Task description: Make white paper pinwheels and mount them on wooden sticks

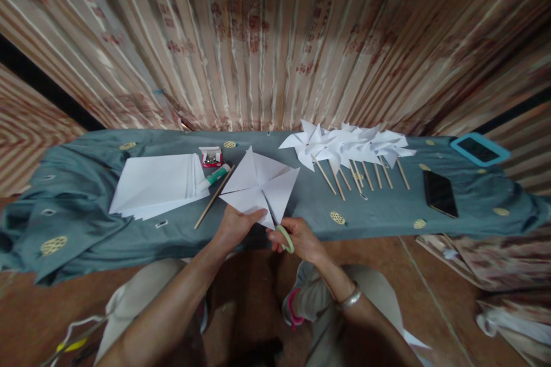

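A square white paper sheet (258, 179), slit from its corners toward the middle, is held over the table's front edge. My left hand (239, 223) grips its lower left part, the thumb lying on top. My right hand (297, 238) is closed round the light green handle of a pair of scissors (284, 239). The blades are at the sheet's near corner, mostly hidden by paper and fingers. Left of the sheet lies a wooden stick (214, 198), beside a green and white glue stick (214, 176) and a small red and white box (210, 156) of metal pins.
A stack of white paper (155, 183) lies on the left of the cloth-covered table (314, 218). Several white pinwheels (344, 146) on sticks lie at the back right. Further right are a black phone (439, 193) and a blue-framed tablet (480, 149). Corrugated sheeting (258, 40) stands behind.
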Demonstrator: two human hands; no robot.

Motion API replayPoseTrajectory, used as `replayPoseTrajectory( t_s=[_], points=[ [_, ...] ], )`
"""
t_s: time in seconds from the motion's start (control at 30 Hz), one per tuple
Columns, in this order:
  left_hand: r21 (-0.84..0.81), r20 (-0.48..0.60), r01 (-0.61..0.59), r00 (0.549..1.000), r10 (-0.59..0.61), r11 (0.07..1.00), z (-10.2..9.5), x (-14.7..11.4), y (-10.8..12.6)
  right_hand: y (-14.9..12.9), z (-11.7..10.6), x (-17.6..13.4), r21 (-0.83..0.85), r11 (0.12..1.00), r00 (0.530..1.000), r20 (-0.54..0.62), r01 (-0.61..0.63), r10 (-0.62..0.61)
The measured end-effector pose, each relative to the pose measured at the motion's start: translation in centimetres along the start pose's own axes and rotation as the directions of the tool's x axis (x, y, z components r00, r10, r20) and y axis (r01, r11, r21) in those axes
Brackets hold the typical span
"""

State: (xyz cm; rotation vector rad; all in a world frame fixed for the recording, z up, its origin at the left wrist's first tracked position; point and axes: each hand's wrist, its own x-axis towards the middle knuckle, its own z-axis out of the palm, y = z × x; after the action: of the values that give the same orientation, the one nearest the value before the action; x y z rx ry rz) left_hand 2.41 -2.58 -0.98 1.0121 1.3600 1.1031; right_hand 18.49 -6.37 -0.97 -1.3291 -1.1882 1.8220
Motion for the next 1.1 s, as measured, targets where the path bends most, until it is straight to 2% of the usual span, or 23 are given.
replayPoseTrajectory(
  t_s=[0.3, 0.43, 0.53, 0.6, 0.67, 0.7, 0.73, 0.8, 0.83, 0.93, 1.0, 1.1],
  points=[
    [-0.013, 0.017, 0.003, 1.0, -0.003, 1.0, -0.2, -0.2, 0.4, 0.5, 0.1, 0.2, -0.02, 1.0, 1.0, 0.021, 0.007, -0.006],
    [-0.075, -0.022, -0.001, 1.0, -0.001, 0.997, -0.5, 0.1, 0.7, 0.3, 0.0, -0.3, 0.01, 0.997, 0.993, 0.094, -0.078, 0.076],
    [-0.183, -0.048, -0.007, 0.999, -0.002, 0.983, -0.6, 0.5, 0.9, 0.5, -1.1, -1.2, 0.002, 0.99, 0.981, 0.133, -0.139, 0.138],
    [-0.263, -0.026, 0.027, 0.999, -0.035, 0.964, -0.5, 0.7, 0.9, 0.8, -2.4, -1.8, -0.046, 0.995, 0.994, 0.058, -0.088, 0.091],
    [-0.327, 0.033, 0.104, 0.995, -0.099, 0.939, -0.3, 0.7, 0.9, 1.0, -4.0, -2.2, -0.208, 0.978, 0.992, -0.12, 0.018, -0.043],
    [-0.35, 0.068, 0.146, 0.989, -0.13, 0.925, -0.1, 0.7, 0.8, 1.0, -4.8, -2.4, -0.356, 0.933, 0.959, -0.243, 0.05, -0.144],
    [-0.368, 0.103, 0.184, 0.982, -0.157, 0.911, 0.1, 0.6, 0.7, 1.0, -5.5, -2.5, -0.519, 0.854, 0.899, -0.367, 0.013, -0.237],
    [-0.391, 0.155, 0.235, 0.97, -0.188, 0.89, 0.5, 0.4, 0.5, 0.6, -6.5, -2.5, -0.725, 0.671, 0.807, -0.485, -0.157, -0.336],
    [-0.402, 0.173, 0.25, 0.966, -0.195, 0.881, 0.6, 0.3, 0.5, 0.4, -6.7, -2.4, -0.779, 0.579, 0.779, -0.511, -0.242, -0.363],
    [-0.44, 0.205, 0.269, 0.959, -0.196, 0.857, 1.0, -0.2, 0.2, -0.6, -6.9, -2.0, -0.831, 0.39, 0.754, -0.537, -0.396, -0.379],
    [-0.465, 0.222, 0.276, 0.956, -0.191, 0.841, 0.9, -0.6, 0.1, -1.2, -6.7, -1.6, -0.833, 0.336, 0.749, -0.546, -0.44, -0.375],
    [-0.468, 0.231, 0.297, 0.95, -0.209, 0.833, 0.2, -1.3, -0.1, -1.8, -6.7, -1.1, -0.839, 0.301, 0.758, -0.541, -0.454, -0.364]
  ],
)
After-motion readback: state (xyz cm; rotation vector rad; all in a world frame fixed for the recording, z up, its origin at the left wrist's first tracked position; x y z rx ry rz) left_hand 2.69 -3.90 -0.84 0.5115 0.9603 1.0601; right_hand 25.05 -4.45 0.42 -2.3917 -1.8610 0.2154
